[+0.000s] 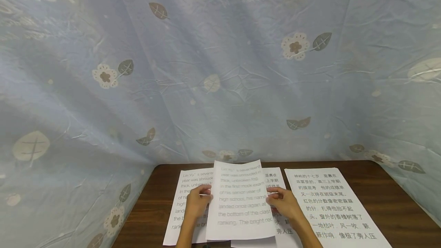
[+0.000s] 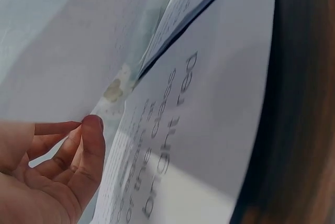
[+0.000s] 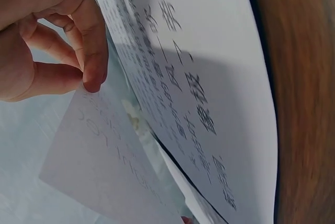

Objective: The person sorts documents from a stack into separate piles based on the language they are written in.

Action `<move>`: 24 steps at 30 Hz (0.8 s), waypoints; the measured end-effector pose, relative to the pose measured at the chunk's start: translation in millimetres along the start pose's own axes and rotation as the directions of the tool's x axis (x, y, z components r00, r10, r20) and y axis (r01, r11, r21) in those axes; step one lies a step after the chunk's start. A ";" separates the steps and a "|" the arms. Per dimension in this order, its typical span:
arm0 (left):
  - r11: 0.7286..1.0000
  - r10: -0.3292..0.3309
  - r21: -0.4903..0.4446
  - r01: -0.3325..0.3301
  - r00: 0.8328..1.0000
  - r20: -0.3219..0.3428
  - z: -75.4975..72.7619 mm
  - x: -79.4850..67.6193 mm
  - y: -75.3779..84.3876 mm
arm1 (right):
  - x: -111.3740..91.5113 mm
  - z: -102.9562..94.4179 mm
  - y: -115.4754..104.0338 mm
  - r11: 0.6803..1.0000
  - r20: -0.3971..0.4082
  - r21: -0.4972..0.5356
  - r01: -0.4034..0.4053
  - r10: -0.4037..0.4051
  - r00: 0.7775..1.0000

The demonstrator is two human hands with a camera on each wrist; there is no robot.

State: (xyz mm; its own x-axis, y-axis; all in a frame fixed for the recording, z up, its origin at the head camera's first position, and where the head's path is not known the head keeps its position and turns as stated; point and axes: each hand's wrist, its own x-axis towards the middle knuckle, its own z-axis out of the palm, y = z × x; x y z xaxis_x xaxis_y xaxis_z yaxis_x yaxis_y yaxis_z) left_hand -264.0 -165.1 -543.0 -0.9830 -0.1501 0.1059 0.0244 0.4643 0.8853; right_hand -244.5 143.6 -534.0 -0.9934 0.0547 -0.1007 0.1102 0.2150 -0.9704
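Observation:
A sheet of paper printed in English (image 1: 241, 206) is held up in the middle, between both hands. My left hand (image 1: 198, 202) pinches its left edge; in the left wrist view the thumb and fingertips of that hand (image 2: 65, 169) meet at the border of the sheet (image 2: 63, 51). On the opposite edge, my right hand (image 1: 285, 204) pinches the paper, and the right wrist view shows its fingertips closed on a corner of the sheet (image 3: 104, 156). The raised sheet partly covers the papers lying below it.
Another English page (image 1: 175, 217) lies on the left of the dark wooden table (image 1: 144, 209). A Chinese page (image 1: 285, 237) lies partly hidden beneath the raised sheet, and one more Chinese page (image 1: 330, 202) lies at the right. A patterned cloth (image 1: 241, 87) hangs behind.

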 end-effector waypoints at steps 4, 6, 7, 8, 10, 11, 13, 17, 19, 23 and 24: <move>1.000 -0.014 -0.009 0.014 1.000 0.000 -8.2 1.3 -6.5 | 1.2 9.5 0.5 1.000 0.002 0.019 0.005 -0.005 1.000; 0.999 -0.026 -0.020 0.026 1.000 0.000 -12.2 2.0 -9.9 | 1.1 14.0 0.0 1.000 0.006 0.022 0.008 -0.008 1.000; 0.999 -0.035 -0.025 0.035 0.999 0.000 -14.3 2.3 -11.3 | 1.0 16.1 -0.5 1.000 0.012 0.029 0.008 -0.008 1.000; 0.999 -0.034 -0.028 0.034 0.999 0.001 -16.5 2.7 -12.7 | 0.9 18.2 -0.8 0.999 0.018 0.032 0.011 -0.011 1.000; 0.999 -0.041 -0.030 0.041 0.999 -0.001 -20.5 3.5 -15.7 | 0.6 22.2 -1.8 0.999 0.030 0.039 0.014 -0.015 0.999; 0.998 -0.050 -0.032 0.050 0.999 -0.004 -22.3 3.8 -16.8 | 0.5 24.5 -2.3 0.999 0.034 0.039 0.017 -0.018 0.999; 0.998 -0.052 -0.037 0.052 0.999 -0.005 -27.0 4.2 -18.8 | 0.5 29.2 -2.8 0.999 0.044 0.050 0.020 -0.022 0.999; 0.997 -0.054 -0.053 0.054 0.998 -0.008 -36.5 5.2 -24.0 | 1.3 38.6 -2.8 0.998 0.053 0.068 0.018 -0.021 0.998; 0.996 -0.058 -0.069 0.058 0.998 -0.004 -41.5 5.6 -26.2 | 1.9 43.0 -2.4 0.997 0.058 0.079 0.020 -0.025 0.998; 0.994 -0.075 -0.086 0.074 0.997 -0.005 -50.0 6.2 -30.4 | 2.5 52.2 -1.6 0.996 0.069 0.079 0.041 -0.047 0.997; 0.993 -0.079 -0.090 0.079 0.997 -0.004 -52.2 6.2 -31.3 | 2.5 54.9 -1.6 0.996 0.070 0.072 0.045 -0.050 0.996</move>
State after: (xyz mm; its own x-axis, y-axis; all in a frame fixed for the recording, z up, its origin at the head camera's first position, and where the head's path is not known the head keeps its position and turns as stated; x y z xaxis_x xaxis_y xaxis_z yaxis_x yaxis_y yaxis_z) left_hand -261.3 -226.2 -546.4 -0.9811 -0.1900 0.0372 -0.0367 0.3710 0.9279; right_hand -248.9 89.9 -544.8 -0.9974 -0.0251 -0.0669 0.0626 0.1462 -0.9873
